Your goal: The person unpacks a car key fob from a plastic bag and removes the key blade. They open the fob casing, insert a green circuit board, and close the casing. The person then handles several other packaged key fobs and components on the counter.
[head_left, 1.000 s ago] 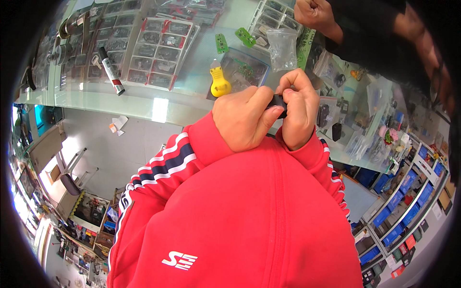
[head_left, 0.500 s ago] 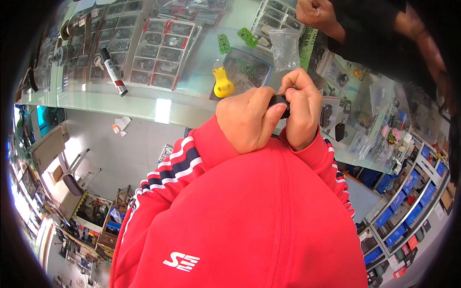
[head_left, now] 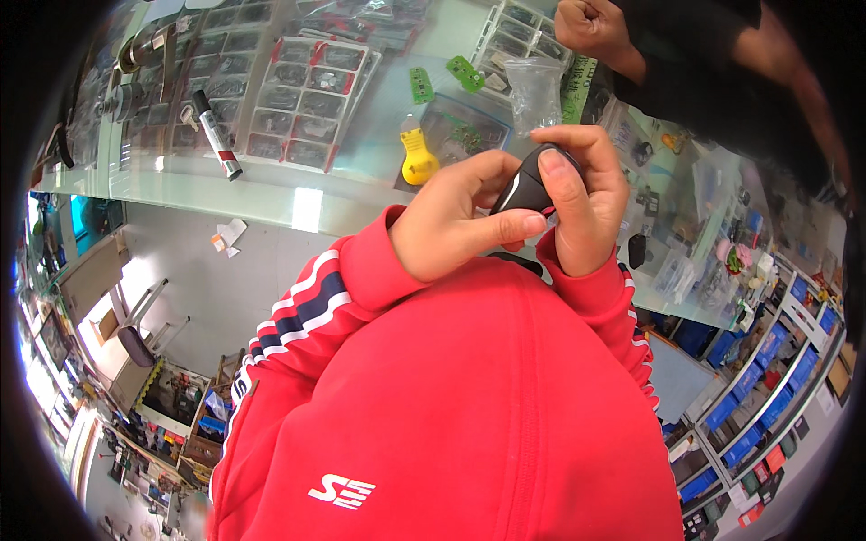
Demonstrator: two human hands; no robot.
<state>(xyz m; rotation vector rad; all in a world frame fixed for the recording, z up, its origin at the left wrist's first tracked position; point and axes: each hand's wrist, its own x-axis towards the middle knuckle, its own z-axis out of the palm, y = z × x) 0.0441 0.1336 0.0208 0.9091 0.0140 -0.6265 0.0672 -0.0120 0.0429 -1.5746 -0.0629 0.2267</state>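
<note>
1. Black key fob with a thin silver trim line along one edge, pinched between both hands at chest height, in front of the red jacket.
2. Left hand: thumb lies along the fob's lower left side, index curled over the top; fingers pressed together around it.
3. Right hand: thumb tip pressed on the upper end of the fob, remaining fingers curled shut behind it. Both hands touch the fob and each other.
4. Fob long axis runs diagonally, from lower left up to upper right; upper end points away from the body toward the counter. Only a narrow strip of the body shows, the rest is hidden by fingers. Cannot tell whether the shell is closed or split.
5. Surface looks smooth and glossy, rounded corners.
6. Just beyond the hands: glass counter with a yellow squat bottle, a clear plastic bag and two small green circuit boards.
7. Further left on the counter: a cylinder marker-like tube with red ends, beside trays of packaged parts.
8. Top right: another person's hand, closed in a fist, dark sleeve, well apart from the fob.
9. Lower right: shelves with blue bins.
</note>
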